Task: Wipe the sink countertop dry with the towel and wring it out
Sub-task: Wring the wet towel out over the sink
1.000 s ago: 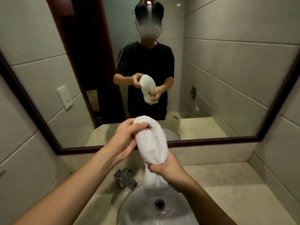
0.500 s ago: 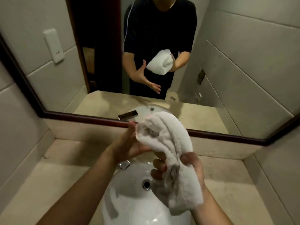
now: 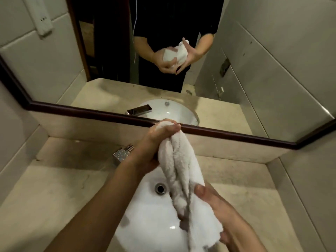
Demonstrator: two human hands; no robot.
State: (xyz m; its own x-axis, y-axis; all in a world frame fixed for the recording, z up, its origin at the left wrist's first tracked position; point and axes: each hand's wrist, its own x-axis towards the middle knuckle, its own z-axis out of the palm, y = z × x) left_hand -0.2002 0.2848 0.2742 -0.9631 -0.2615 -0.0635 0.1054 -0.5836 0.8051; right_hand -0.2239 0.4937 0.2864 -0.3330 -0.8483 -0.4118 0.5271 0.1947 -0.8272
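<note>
A white towel (image 3: pixel 180 166), bunched lengthwise into a thick roll, hangs over the white sink basin (image 3: pixel 145 220). My left hand (image 3: pixel 154 140) grips its upper end near the mirror's lower frame. My right hand (image 3: pixel 218 210) holds the lower end, thumb on top, fingers under the cloth. The beige stone countertop (image 3: pixel 45 197) surrounds the basin on both sides. The drain (image 3: pixel 160 188) shows just left of the towel.
A chrome faucet (image 3: pixel 123 153) stands behind the basin, left of my left wrist. A dark-framed mirror (image 3: pixel 91 110) spans the back wall and reflects a person in black holding the towel. Tiled walls close in left and right.
The view tilted further down toward the basin. My left hand, which was open against the towel, now grips its upper end, and the towel is stretched out between both hands.
</note>
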